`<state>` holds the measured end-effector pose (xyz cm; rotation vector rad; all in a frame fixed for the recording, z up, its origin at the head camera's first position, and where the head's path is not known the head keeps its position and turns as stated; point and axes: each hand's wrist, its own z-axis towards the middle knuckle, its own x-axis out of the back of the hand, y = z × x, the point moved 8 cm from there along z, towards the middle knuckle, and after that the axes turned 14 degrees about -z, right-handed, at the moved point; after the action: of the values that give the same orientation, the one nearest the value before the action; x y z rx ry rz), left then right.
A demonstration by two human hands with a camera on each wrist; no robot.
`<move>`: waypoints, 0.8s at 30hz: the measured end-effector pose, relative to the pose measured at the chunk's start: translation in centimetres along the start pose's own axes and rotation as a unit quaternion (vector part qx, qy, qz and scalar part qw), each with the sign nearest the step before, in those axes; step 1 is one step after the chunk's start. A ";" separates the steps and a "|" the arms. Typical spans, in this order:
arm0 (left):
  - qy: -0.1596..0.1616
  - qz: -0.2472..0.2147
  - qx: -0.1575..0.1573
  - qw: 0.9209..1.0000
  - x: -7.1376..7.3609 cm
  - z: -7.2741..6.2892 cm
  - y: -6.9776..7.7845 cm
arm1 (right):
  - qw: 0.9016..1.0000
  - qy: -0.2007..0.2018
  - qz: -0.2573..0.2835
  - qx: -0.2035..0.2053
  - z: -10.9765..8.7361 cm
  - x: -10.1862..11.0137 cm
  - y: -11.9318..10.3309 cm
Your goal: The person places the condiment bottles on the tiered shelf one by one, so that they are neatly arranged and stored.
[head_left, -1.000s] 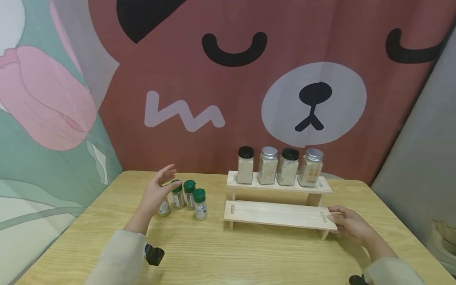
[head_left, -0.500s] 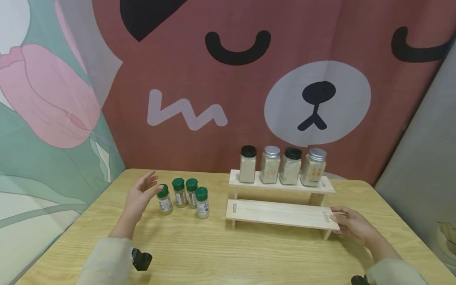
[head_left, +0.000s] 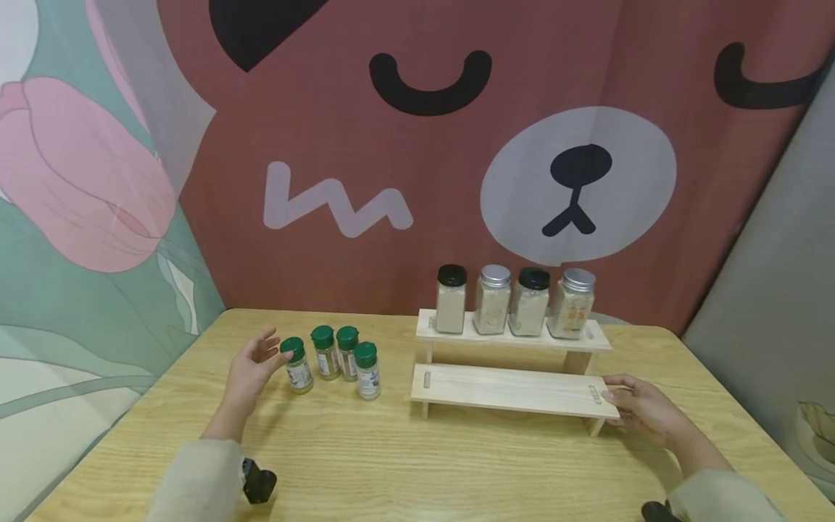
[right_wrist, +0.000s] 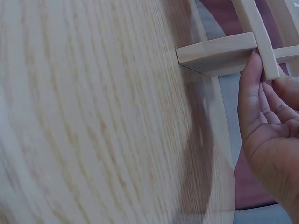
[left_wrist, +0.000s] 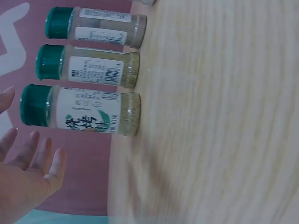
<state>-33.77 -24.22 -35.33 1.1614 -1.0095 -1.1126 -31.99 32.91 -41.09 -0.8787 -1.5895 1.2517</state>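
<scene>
My left hand (head_left: 248,370) is beside the leftmost green-capped spice jar (head_left: 297,366), fingers spread and holding nothing. In the left wrist view a gap shows between the fingers and this jar, which has a printed label (left_wrist: 88,109) and brownish contents. Close to it stand more green-capped jars (head_left: 326,354), all upright on the table. On the right, my right hand (head_left: 646,412) pinches the right end of the lower board of a two-step wooden shelf rack (head_left: 509,389). The right wrist view shows fingers above and below the board's end, near its leg (right_wrist: 219,51).
Several square glass jars (head_left: 492,304) with black or silver lids stand in a row on the upper step. The wooden table (head_left: 417,464) ends at a curtain (head_left: 326,275) with a bear print. A basket-like thing (head_left: 815,435) is at the far right.
My left hand has drawn back to the left from over the green-capped jars, uncovering the leftmost one. The right hand stays on the shelf rack, and the jars have not moved.
</scene>
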 end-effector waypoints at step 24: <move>0.001 0.017 0.049 0.999 -0.6 1.0 -2.8 | 1.000 0.009 0.005 0.009 0.3 0.0 0.2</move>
<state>-35.16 -23.94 -38.03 1.2187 -1.0876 -1.0450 -32.27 32.85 -41.29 -0.8860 -1.5597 1.2591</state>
